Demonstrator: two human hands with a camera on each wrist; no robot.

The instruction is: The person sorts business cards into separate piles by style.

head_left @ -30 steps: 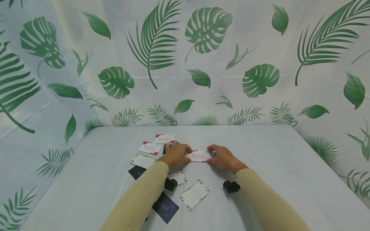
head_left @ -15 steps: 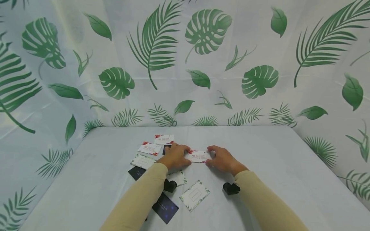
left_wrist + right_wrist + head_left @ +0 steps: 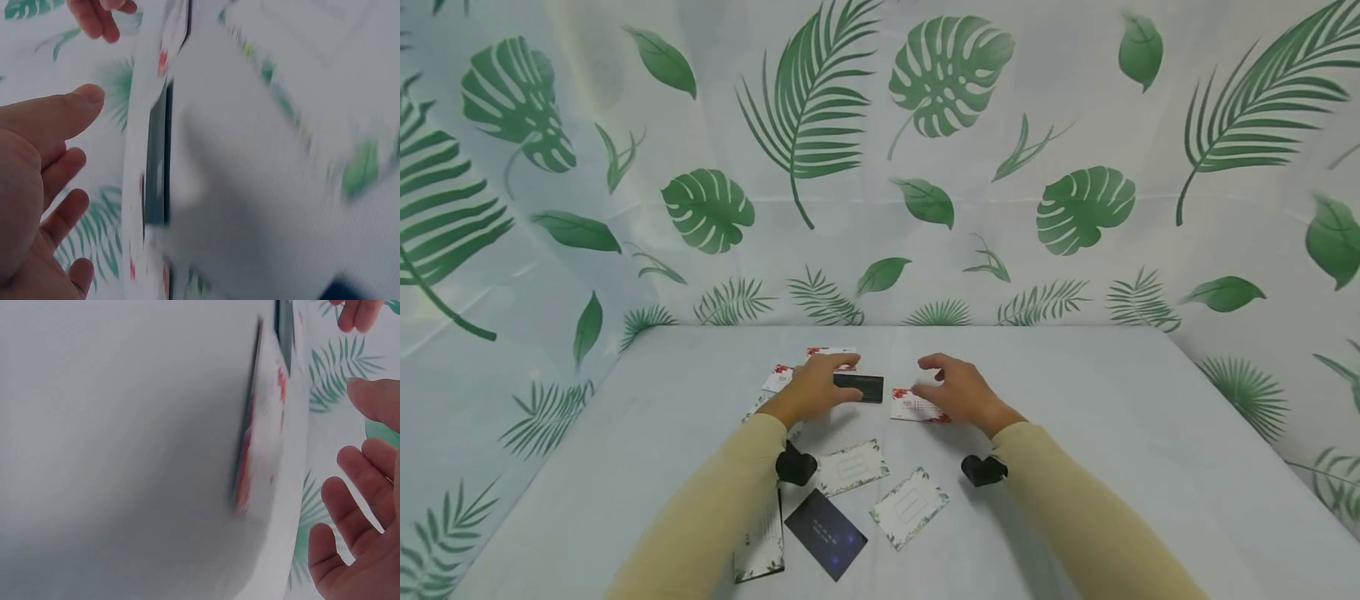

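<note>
Pale table scattered with small cards. Left hand hovering low, fingers relaxed and loosely spread, tips at the left end of a black card, possibly touching, blurred in the wrist view. Right hand relaxed above a red-flowered white card, holding nothing.

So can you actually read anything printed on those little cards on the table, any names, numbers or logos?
No text here can be read.
Red-flowered card by the right hand: lines of print, too small to read.
Black card at the left hand: faint marks, unreadable.
Dark blue card: pale specks of text, too small.
Leaf-bordered cards: a framed box, no legible words.
Both wrist views: blurred.
</note>
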